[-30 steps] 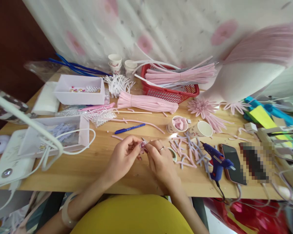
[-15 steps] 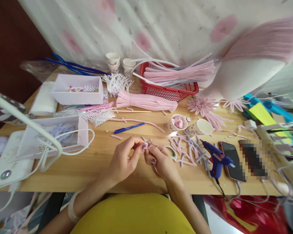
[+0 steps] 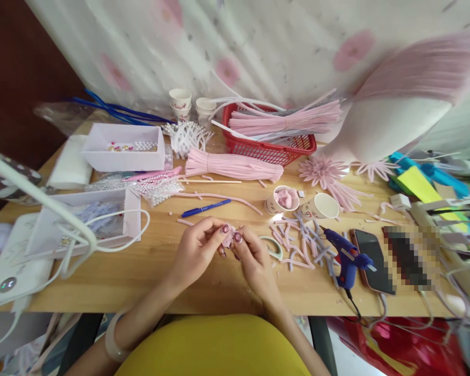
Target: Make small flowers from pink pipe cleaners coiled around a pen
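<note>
Between the fingertips of both hands is a small curled piece of fuzzy pink pipe cleaner (image 3: 227, 238). My left hand (image 3: 198, 248) pinches it from the left, thumb on top. From the right, my right hand (image 3: 254, 261) closes thumb and fingers on its other edge. Fingers cover part of the piece. Just right of my right hand shows a pale green looped handle (image 3: 274, 247); the rest of that tool is hidden. Beyond it lie cut pink and grey-violet pipe cleaner pieces (image 3: 297, 243). A paper cup (image 3: 276, 206) holding pink pieces stands behind them.
At the right are a blue glue gun (image 3: 348, 258), a phone (image 3: 373, 261) and cables. A blue pen (image 3: 206, 208) lies ahead, before a pink pipe cleaner bundle (image 3: 235, 166) and a red basket (image 3: 268, 151). White boxes (image 3: 123, 161) and a lamp arm (image 3: 43, 196) are on the left.
My right hand has turned so its thumb now lies on the pink piece, facing the left thumb. A thin metal tip seen earlier beside the fingers is out of sight.
</note>
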Action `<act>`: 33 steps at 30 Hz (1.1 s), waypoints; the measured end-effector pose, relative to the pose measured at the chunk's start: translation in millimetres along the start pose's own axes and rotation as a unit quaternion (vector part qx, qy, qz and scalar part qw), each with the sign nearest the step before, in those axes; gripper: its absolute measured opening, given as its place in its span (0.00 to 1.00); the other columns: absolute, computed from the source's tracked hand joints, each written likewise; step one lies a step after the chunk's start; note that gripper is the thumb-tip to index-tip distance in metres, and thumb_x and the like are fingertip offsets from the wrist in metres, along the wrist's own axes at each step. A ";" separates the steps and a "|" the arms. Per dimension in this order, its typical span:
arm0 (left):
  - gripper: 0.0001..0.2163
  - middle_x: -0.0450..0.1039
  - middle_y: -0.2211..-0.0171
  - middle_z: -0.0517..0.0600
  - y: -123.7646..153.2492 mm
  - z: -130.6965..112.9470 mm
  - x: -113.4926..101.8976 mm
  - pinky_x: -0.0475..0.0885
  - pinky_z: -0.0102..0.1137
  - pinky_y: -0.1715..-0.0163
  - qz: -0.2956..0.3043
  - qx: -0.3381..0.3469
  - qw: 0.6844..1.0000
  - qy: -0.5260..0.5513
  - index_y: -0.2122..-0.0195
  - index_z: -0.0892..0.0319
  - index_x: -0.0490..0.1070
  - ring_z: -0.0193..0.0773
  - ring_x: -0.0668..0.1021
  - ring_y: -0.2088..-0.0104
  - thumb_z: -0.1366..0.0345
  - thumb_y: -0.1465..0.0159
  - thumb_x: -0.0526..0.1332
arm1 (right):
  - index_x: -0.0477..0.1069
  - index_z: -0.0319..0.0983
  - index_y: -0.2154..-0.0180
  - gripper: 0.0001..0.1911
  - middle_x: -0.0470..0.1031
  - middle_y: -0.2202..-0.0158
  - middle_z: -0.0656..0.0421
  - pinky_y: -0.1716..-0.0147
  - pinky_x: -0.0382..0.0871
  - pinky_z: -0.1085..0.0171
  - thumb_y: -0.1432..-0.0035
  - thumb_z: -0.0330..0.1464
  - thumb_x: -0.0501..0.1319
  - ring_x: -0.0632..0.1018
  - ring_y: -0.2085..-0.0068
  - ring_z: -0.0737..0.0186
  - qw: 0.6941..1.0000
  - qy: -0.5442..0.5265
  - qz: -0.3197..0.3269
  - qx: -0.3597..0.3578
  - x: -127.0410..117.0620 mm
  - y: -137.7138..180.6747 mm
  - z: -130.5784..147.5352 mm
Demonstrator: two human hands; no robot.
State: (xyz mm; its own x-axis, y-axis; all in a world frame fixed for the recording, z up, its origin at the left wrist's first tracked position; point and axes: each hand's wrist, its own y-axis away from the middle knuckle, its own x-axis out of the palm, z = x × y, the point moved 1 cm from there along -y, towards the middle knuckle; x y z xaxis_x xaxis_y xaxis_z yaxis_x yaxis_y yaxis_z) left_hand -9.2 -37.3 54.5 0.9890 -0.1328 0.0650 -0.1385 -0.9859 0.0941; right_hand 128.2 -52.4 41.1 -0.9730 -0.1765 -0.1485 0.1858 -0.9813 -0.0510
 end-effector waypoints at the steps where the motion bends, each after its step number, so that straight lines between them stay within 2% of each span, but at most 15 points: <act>1: 0.09 0.73 0.75 0.45 0.3 -0.5 0.0 0.72 0.25 0.77 0.000 0.003 1.000 0.001 0.69 0.61 0.72 0.31 0.73 0.77 0.60 0.36 0.60 | 0.62 0.41 0.71 0.14 0.65 0.74 0.63 0.72 0.56 0.65 0.31 0.33 0.50 0.66 0.73 0.65 1.000 0.022 -0.011 -0.013 1.4 0.9 -0.7; 4: 0.09 0.71 0.76 0.44 3.0 -0.6 1.2 0.70 0.23 0.78 -0.008 0.029 0.999 -0.020 0.69 0.60 0.71 0.29 0.72 0.78 0.61 0.34 0.59 | 0.60 0.41 0.70 0.12 0.65 0.73 0.62 0.71 0.56 0.65 0.32 0.29 0.49 0.65 0.72 0.65 0.992 0.102 -0.040 -0.060 7.0 4.7 -4.6; 6: 0.09 0.72 0.74 0.45 4.8 -0.4 2.4 0.70 0.23 0.77 -0.007 0.053 0.997 -0.050 0.67 0.60 0.72 0.29 0.72 0.78 0.62 0.33 0.58 | 0.59 0.41 0.70 0.11 0.65 0.73 0.62 0.71 0.56 0.65 0.32 0.28 0.48 0.65 0.73 0.65 0.990 0.115 -0.049 -0.073 9.7 7.2 -7.6; 10: 0.10 0.75 0.70 0.48 3.7 -0.8 0.7 0.71 0.24 0.74 -0.004 0.074 0.992 -0.098 0.64 0.59 0.74 0.32 0.74 0.74 0.62 0.32 0.56 | 0.59 0.41 0.70 0.13 0.63 0.72 0.62 0.71 0.56 0.65 0.30 0.33 0.48 0.65 0.71 0.65 0.996 0.047 -0.064 -0.030 6.3 10.7 -7.3; 13: 0.10 0.77 0.67 0.49 0.7 -1.4 -3.0 0.72 0.26 0.70 0.007 0.075 0.989 -0.126 0.62 0.59 0.75 0.33 0.76 0.71 0.62 0.31 0.55 | 0.61 0.41 0.69 0.13 0.64 0.71 0.62 0.70 0.56 0.65 0.29 0.35 0.48 0.65 0.70 0.65 0.999 0.018 -0.041 -0.004 1.0 10.9 -2.4; 17: 0.08 0.78 0.62 0.50 0.5 -1.9 -4.1 0.72 0.27 0.64 0.011 0.106 0.981 -0.165 0.57 0.58 0.73 0.35 0.78 0.66 0.64 0.31 0.55 | 0.63 0.41 0.67 0.11 0.65 0.70 0.62 0.67 0.58 0.65 0.30 0.35 0.50 0.66 0.69 0.64 1.000 0.017 -0.007 -0.011 0.6 9.8 -1.7; 22: 0.06 0.76 0.66 0.48 4.8 -0.5 0.6 0.72 0.26 0.64 0.012 0.137 0.974 -0.178 0.57 0.58 0.70 0.33 0.77 0.67 0.67 0.32 0.56 | 0.63 0.41 0.68 0.12 0.62 0.71 0.63 0.68 0.57 0.65 0.30 0.34 0.51 0.64 0.69 0.65 0.999 -0.024 -0.031 -0.025 3.7 11.7 -3.2; 28: 0.04 0.74 0.67 0.46 9.2 5.8 7.9 0.72 0.25 0.65 -0.022 0.154 0.981 -0.118 0.58 0.57 0.68 0.31 0.77 0.68 0.69 0.33 0.56 | 0.62 0.41 0.69 0.13 0.59 0.73 0.64 0.72 0.54 0.66 0.31 0.35 0.52 0.60 0.72 0.67 0.994 -0.100 -0.019 -0.044 4.0 12.6 -1.5; 33: 0.04 0.74 0.69 0.44 9.0 5.3 6.6 0.71 0.22 0.71 -0.007 0.058 0.998 0.014 0.57 0.55 0.65 0.29 0.76 0.72 0.65 0.33 0.58 | 0.63 0.41 0.69 0.12 0.59 0.74 0.64 0.72 0.54 0.67 0.31 0.35 0.54 0.60 0.73 0.67 0.992 -0.129 0.004 -0.017 -1.5 14.7 -8.8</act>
State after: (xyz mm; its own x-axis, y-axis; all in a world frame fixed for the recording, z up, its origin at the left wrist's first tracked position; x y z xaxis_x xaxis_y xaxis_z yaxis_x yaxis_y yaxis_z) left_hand -3.6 -47.6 50.5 0.9887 -0.1176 0.0926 -0.1162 -0.9930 -0.0199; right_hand 133.5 -65.9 31.9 -0.9735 -0.2019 0.1078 0.1934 -0.9775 -0.0841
